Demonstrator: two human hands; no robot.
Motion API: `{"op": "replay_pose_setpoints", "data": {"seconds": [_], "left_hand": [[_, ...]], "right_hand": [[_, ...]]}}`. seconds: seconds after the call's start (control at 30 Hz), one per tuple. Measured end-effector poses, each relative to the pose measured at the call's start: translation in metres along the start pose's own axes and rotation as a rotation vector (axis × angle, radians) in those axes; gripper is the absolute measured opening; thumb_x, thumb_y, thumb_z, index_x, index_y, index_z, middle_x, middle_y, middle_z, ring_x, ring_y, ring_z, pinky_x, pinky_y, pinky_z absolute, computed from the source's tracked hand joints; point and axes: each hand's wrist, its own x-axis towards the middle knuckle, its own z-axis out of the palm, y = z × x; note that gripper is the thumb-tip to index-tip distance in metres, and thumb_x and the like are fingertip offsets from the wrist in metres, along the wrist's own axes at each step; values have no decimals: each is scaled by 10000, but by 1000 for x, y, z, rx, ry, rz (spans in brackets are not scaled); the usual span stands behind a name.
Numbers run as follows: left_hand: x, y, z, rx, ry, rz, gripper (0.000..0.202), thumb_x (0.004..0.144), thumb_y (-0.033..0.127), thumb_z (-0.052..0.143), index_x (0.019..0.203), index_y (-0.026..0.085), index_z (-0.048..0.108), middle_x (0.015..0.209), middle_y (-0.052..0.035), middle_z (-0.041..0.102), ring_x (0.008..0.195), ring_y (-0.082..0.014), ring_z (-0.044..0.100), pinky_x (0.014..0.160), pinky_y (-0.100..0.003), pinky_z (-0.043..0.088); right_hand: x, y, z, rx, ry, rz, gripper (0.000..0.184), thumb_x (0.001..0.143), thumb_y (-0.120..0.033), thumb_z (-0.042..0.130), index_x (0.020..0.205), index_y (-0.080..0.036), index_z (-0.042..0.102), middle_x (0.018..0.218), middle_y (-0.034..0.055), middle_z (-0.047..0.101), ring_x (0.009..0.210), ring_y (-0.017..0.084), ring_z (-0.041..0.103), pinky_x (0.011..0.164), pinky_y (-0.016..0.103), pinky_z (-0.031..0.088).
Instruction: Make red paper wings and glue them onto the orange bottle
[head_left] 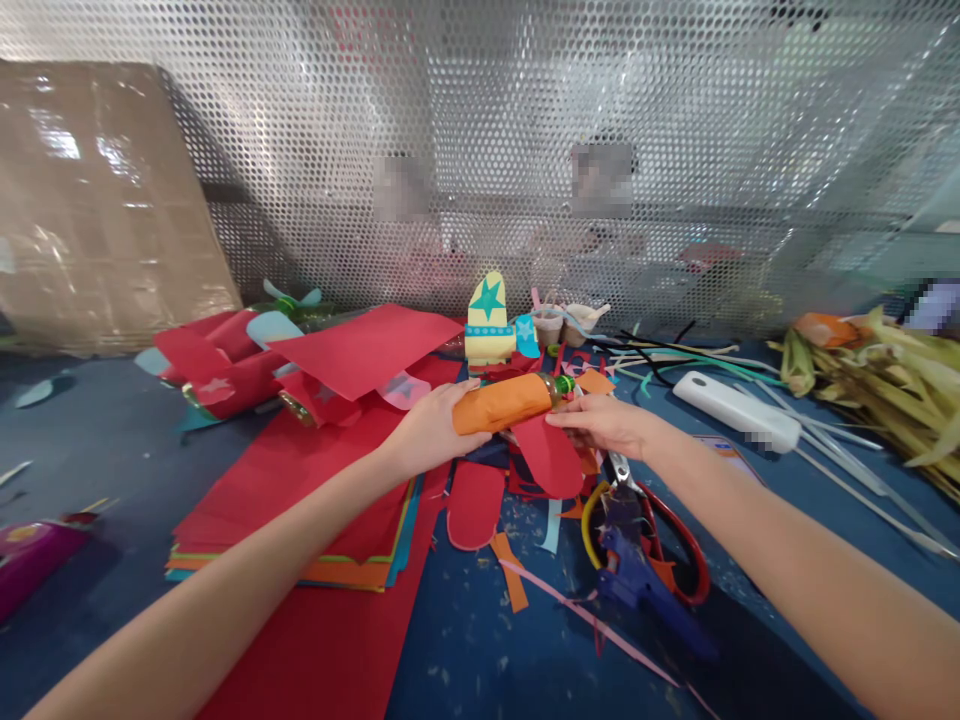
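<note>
My left hand (429, 430) is wrapped round a small bottle (506, 402) covered in orange sheet, lying on its side with its green neck pointing right. By the neck, my right hand (606, 424) pinches the edge of a red rounded cutout (550, 460), which hangs just below the bottle. Whether the cutout touches the bottle I cannot tell. A second red cutout (476, 505) lies on the blue table in front. Scissors (686, 560) with red and yellow handles lie below my right hand, with a blue glue gun (652, 590) over them.
Red sheets (262, 500) are stacked over coloured ones at left, near red-wrapped bottle models (232, 365). A yellow model with a star (489, 315) stands behind. A white power strip (735, 410) and dried corn husks (877, 380) lie right. Perforated metal (487, 120) closes off the back.
</note>
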Motion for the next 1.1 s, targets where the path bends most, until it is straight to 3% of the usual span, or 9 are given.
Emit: {"op": "replay_pose_setpoints", "data": {"seconds": [0.17, 0.33, 0.5, 0.63, 0.7, 0.87, 1.1], "left_hand": [[-1, 2, -2, 6, -4, 55, 718, 683, 406, 700, 1310, 150, 459, 1347, -131, 530, 1243, -324, 467, 1082, -466, 316], [1, -4, -7, -46, -22, 47, 485, 860, 507, 445, 1199, 184, 573, 1219, -96, 625, 1151, -249, 555, 1033, -389, 386], [4, -13, -12, -41, -102, -82, 695, 741, 645, 536, 1245, 165, 538, 1207, -139, 639, 1060, -309, 620, 871, -399, 496], [3, -8, -12, -27, -150, -116, 696, 705, 698, 526, 1110, 141, 628, 1055, -148, 704, 943, -327, 664, 797, -396, 515], [2, -6, -11, -29, -134, -103, 661, 713, 673, 537, 1108, 151, 623, 1044, -133, 703, 938, -318, 661, 809, -400, 509], [3, -6, -6, -26, -48, -29, 647, 678, 501, 682, 1228, 194, 531, 1200, -105, 609, 1138, -304, 539, 994, -437, 405], [2, -11, 0, -31, -46, 3, 644, 694, 467, 700, 1250, 191, 526, 1160, -104, 584, 1108, -303, 536, 983, -460, 416]], "right_hand": [[-7, 1, -1, -31, -13, 18, 281, 900, -311, 567, 1137, -161, 566, 1138, 71, 596, 944, 190, 611, 788, 394, 523], [-15, 3, -10, -51, -45, 9, 265, 901, -319, 565, 1109, -154, 574, 1083, 61, 611, 885, 172, 621, 745, 366, 532], [-20, 9, -18, -53, -59, -12, 262, 902, -329, 562, 1095, -152, 578, 1058, 56, 617, 860, 165, 622, 730, 357, 532], [-20, 15, -17, -41, -53, -17, 256, 901, -316, 566, 1098, -152, 577, 1066, 56, 615, 869, 167, 622, 735, 359, 533], [-19, 17, -15, -27, -57, -22, 254, 900, -312, 568, 1098, -152, 577, 1066, 56, 615, 869, 167, 622, 734, 359, 534], [-17, 19, -9, 8, -54, -22, 265, 900, -309, 568, 1116, -155, 571, 1092, 61, 609, 895, 175, 620, 750, 370, 532], [-9, 18, -3, 52, -65, -6, 297, 901, -320, 565, 1152, -161, 556, 1123, 69, 598, 913, 183, 618, 757, 379, 533]]}}
